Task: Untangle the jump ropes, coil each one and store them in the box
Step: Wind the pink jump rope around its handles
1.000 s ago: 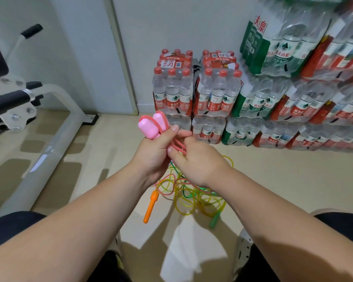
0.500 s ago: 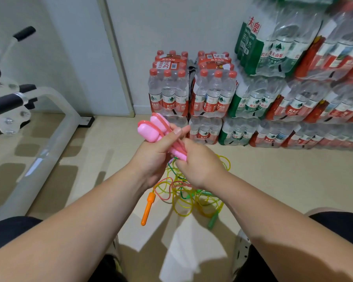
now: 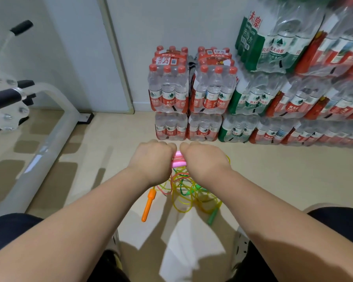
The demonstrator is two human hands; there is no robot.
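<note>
My left hand (image 3: 151,161) and my right hand (image 3: 203,159) are side by side, backs up, both gripping the coiled pink jump rope (image 3: 178,160); only a short piece of its pink handles and red cord shows between them. Below the hands, a tangle of yellow, green and orange ropes (image 3: 189,190) lies on the floor. An orange handle (image 3: 148,204) sticks out to its left and a green handle (image 3: 212,215) to its lower right. No box is in view.
Shrink-wrapped packs of water bottles (image 3: 210,92) are stacked against the wall ahead and to the right. A white exercise machine frame (image 3: 41,143) runs along the left. My knees in dark trousers frame the bottom corners.
Both hands have turned knuckles-up and dropped lower with the pink rope; its handles, earlier sticking up above my left hand, are now mostly covered by both hands.
</note>
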